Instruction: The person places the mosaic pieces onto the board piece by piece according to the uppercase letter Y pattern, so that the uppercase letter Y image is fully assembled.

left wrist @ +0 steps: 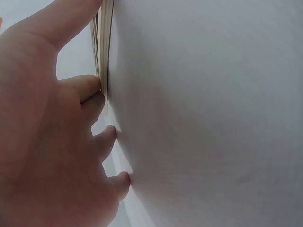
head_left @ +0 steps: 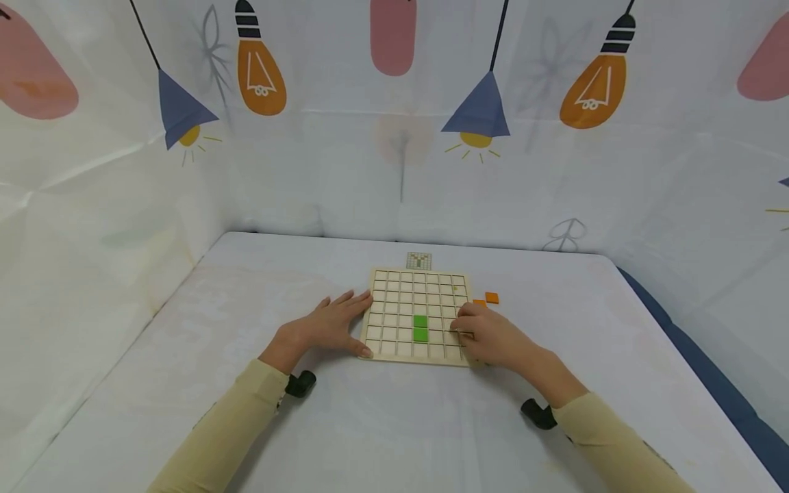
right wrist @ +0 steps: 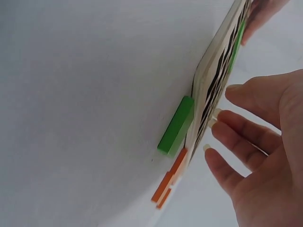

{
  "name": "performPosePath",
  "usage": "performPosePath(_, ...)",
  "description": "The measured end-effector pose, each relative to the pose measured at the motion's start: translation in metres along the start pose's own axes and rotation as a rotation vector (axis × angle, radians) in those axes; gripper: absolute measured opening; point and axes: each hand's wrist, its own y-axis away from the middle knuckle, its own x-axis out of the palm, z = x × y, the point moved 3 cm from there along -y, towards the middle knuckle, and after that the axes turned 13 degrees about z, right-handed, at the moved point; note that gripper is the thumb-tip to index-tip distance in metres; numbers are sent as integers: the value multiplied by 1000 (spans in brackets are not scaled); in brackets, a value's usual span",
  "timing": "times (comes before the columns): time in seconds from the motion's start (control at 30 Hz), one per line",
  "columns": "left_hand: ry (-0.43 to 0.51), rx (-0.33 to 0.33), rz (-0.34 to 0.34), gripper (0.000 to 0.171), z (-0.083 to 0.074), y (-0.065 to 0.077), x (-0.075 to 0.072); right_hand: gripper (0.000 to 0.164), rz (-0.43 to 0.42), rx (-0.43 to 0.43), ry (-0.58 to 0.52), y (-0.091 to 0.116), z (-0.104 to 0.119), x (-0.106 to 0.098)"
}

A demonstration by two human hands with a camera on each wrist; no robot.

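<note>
A pale wooden grid board lies flat on the table. Two green square tiles sit in its cells, one above the other. My left hand has its fingers spread, with fingertips and thumb against the board's left edge. Over the right edge is my right hand, fingers loosely bent, tips at the board's surface. In the right wrist view its thumb and fingers are apart, with no tile visible between them. Another green tile lies beside the board, hidden by the hand in the head view.
Orange tiles lie on the table right of the board, one partly behind the right hand. A small card with a printed grid pattern lies just beyond the board's far edge. A white sheet printed with lamps and bulbs hangs behind the table.
</note>
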Motion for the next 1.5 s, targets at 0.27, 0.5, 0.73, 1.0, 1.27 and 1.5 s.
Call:
performPosePath(0.27, 1, 2, -5, 115, -3, 1, -2, 17, -17, 1, 28, 13, -3, -2)
performPosePath(0.5, -1, 2, -5, 115, -3, 1, -2, 20, -61, -41, 53, 26, -8, -4)
performPosePath(0.73, 1, 0, -3, 115, -2, 1, -2, 21, -49, -7, 70, 32, -13, -2)
performPosePath(1.0, 7, -6, 4, 116, -2, 1, -2, 24, 2, 58, 46, 39, -17, 0)
performPosePath(1.27, 6, -3, 9, 115, -2, 1, -2, 24, 75, 102, 23, 45, -20, 2)
performPosePath(1.5, 16, -2, 13, 114, -3, 1, -2, 29, 98, 95, 22, 50, -20, 3)
